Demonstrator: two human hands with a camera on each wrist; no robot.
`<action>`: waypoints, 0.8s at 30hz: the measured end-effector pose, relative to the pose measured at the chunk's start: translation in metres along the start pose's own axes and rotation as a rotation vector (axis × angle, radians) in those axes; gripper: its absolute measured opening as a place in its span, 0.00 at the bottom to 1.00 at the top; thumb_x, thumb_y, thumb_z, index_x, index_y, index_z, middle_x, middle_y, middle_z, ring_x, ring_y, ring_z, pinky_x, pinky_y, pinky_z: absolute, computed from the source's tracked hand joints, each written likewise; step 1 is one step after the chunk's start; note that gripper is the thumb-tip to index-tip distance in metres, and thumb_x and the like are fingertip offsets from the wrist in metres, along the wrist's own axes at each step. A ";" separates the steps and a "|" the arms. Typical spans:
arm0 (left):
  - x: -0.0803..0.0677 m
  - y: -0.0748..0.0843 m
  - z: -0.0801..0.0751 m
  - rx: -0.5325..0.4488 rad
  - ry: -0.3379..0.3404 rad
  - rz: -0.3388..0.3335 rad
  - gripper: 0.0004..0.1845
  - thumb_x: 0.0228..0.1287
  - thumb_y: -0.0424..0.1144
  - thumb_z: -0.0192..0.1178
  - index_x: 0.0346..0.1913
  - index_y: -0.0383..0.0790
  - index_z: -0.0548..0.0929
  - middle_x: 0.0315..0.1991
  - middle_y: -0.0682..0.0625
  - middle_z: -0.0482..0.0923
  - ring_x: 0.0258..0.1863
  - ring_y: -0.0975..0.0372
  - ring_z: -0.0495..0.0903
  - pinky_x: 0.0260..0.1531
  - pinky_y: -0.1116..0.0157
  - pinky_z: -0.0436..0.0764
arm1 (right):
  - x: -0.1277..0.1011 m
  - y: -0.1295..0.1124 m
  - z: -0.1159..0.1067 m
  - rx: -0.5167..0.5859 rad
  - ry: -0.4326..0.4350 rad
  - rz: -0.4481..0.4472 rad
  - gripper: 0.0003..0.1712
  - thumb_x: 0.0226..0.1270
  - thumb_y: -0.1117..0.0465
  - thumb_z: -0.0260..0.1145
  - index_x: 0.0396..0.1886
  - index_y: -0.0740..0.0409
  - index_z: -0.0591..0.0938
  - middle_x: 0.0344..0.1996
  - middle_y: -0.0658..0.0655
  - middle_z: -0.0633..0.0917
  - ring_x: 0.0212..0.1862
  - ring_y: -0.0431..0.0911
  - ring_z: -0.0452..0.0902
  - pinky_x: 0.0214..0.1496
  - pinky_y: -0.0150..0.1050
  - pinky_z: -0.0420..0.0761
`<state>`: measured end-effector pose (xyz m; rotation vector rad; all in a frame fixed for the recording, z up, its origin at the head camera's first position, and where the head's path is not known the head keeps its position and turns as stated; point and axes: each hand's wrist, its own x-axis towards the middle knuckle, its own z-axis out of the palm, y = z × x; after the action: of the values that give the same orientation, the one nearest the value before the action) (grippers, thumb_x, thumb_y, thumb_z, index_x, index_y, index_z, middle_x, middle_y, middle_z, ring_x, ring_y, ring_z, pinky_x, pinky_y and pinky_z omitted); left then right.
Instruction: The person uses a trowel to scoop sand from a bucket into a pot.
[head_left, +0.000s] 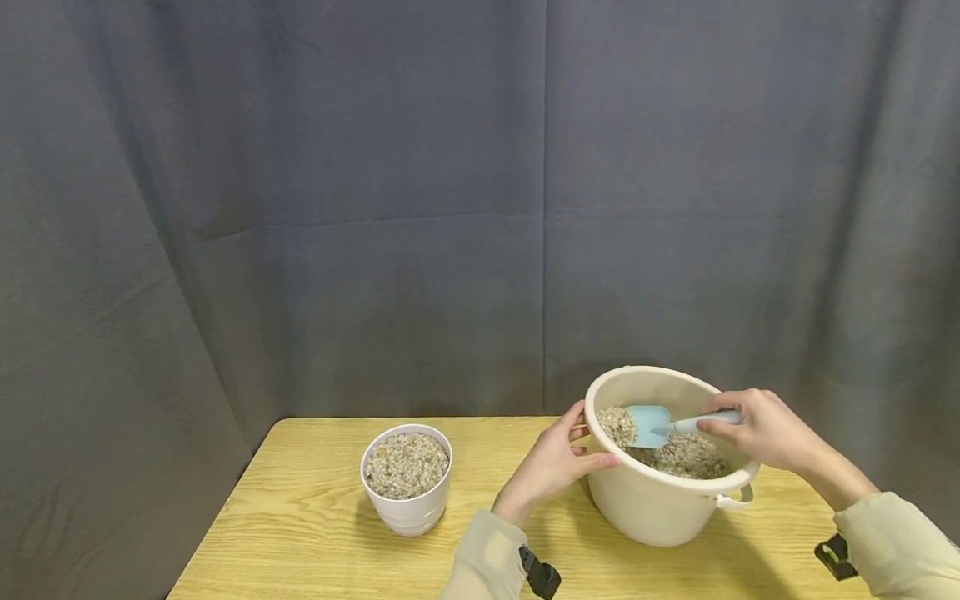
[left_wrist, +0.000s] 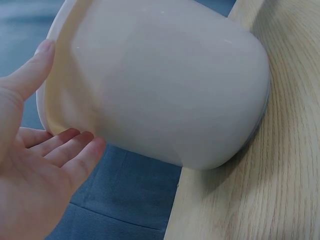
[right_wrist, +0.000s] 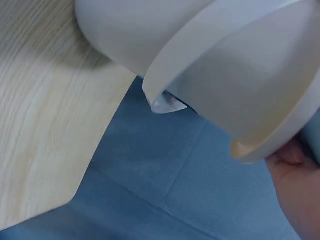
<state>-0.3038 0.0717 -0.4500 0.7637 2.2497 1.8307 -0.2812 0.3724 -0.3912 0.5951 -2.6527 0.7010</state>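
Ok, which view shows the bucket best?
Head: the bucket fits entirely in frame, inside visible. Left wrist shows mainly outer wall, cropped; right wrist, partial wall and rim, also cropped.

Pot (head_left: pixel 409 515) left of bucket (head_left: pixel 652 510) on table (head_left: pixel 300 525), scoop blade (head_left: pixel 648 425) in bucket, curtain (head_left: pixel 405 217) behind.

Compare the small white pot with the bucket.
The bucket is larger than the pot. Grains nearly fill the pot but lie well below the bucket's rim. The left hand touches the bucket; no hand touches the pot. Both rest on the table and hold similar grains.
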 end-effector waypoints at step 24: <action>-0.001 -0.001 -0.001 0.014 0.002 0.007 0.48 0.54 0.45 0.74 0.76 0.51 0.59 0.66 0.55 0.69 0.59 0.61 0.74 0.52 0.67 0.78 | -0.022 -0.020 0.007 0.119 0.093 0.155 0.06 0.60 0.56 0.74 0.35 0.52 0.88 0.29 0.47 0.86 0.29 0.39 0.73 0.27 0.31 0.72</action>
<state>-0.3038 0.0699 -0.4511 0.7735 2.2664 1.8222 -0.2538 0.3594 -0.3982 0.3803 -2.6042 0.9125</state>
